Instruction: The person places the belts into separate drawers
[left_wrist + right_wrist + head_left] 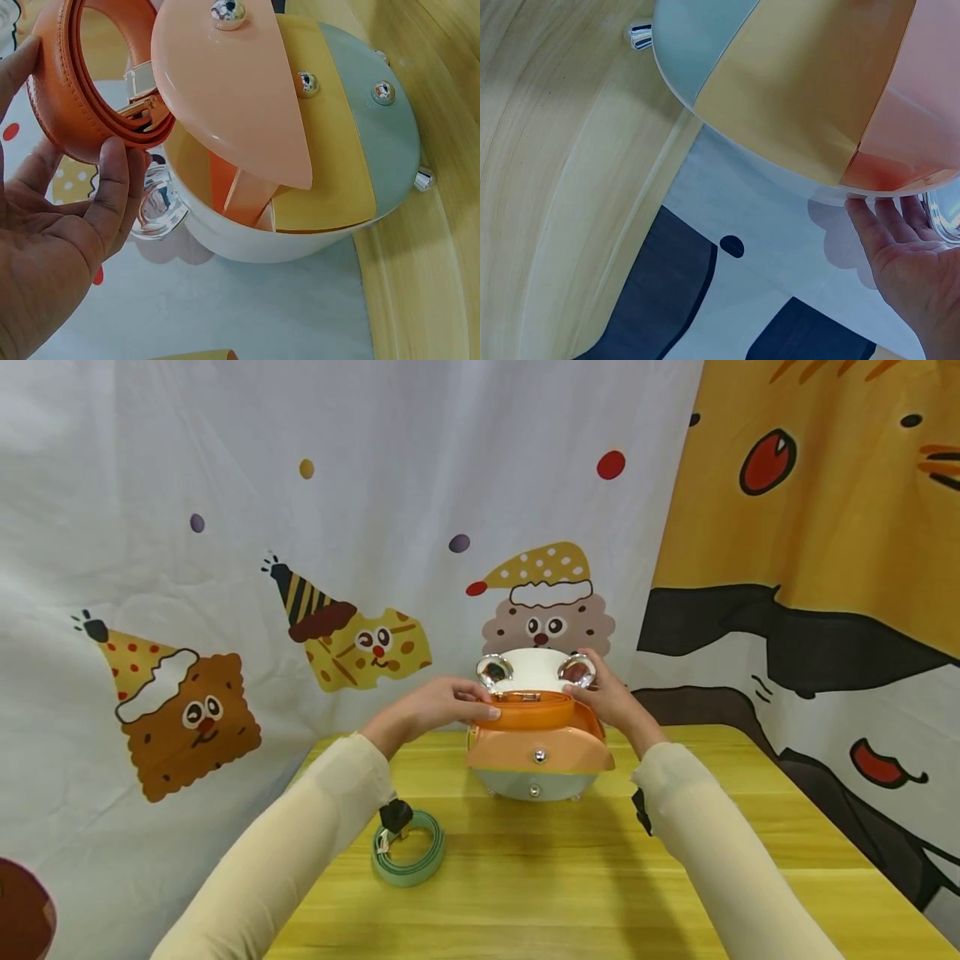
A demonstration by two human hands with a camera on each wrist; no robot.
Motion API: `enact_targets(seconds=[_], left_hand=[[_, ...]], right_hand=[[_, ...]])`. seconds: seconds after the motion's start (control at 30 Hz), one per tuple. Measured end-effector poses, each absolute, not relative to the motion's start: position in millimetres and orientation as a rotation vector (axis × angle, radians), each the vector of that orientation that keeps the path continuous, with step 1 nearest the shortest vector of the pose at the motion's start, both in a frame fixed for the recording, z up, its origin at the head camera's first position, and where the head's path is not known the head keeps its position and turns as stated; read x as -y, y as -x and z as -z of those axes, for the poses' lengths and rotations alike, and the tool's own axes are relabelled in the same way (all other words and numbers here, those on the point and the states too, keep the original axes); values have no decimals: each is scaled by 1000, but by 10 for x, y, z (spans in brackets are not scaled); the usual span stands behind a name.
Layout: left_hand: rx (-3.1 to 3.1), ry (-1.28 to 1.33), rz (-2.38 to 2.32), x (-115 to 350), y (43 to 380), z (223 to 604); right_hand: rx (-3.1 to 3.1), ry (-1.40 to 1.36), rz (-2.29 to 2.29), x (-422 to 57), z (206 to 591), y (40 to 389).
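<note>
A rounded storage box with silver ears stands on the table. Its front has peach, yellow and grey-green flip drawers with silver knobs; the peach one is tipped outward. My left hand holds a coiled orange belt with a gold-toned buckle between thumb and fingers, above the peach drawer. My right hand grips the box's upper side by the right ear, thumb in front. In the right wrist view its fingers touch the side wall; the thumb is hidden.
A coiled green belt lies on the wooden table, to the left and nearer me than the box. A printed cartoon curtain hangs behind the table.
</note>
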State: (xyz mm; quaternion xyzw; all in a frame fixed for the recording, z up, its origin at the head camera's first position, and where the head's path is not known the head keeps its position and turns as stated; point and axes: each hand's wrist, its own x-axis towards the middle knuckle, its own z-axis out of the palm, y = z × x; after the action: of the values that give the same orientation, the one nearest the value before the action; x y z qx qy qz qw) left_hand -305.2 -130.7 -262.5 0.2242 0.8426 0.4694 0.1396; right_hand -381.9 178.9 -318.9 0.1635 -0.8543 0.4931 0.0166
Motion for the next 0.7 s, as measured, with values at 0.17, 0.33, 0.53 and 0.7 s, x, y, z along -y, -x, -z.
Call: enact_targets(seconds=[0.17, 0.33, 0.53, 0.7], left_hand=[[-2435, -617, -1310, 1269, 3079, 2609], [-2439, -569, -1288, 1222, 3132, 2619], [-2414, -558, -1344, 1149, 3181, 2663], [-2423, -544, -1370, 1099, 3196, 2708]], right_hand=[[2637, -536, -1561, -1787, 3190, 3815], [2635, -532, -1580, -1791, 3191, 3818], [2641, -511, -1589, -1789, 3197, 3830], [2639, -507, -1591, -1781, 3204, 3842]])
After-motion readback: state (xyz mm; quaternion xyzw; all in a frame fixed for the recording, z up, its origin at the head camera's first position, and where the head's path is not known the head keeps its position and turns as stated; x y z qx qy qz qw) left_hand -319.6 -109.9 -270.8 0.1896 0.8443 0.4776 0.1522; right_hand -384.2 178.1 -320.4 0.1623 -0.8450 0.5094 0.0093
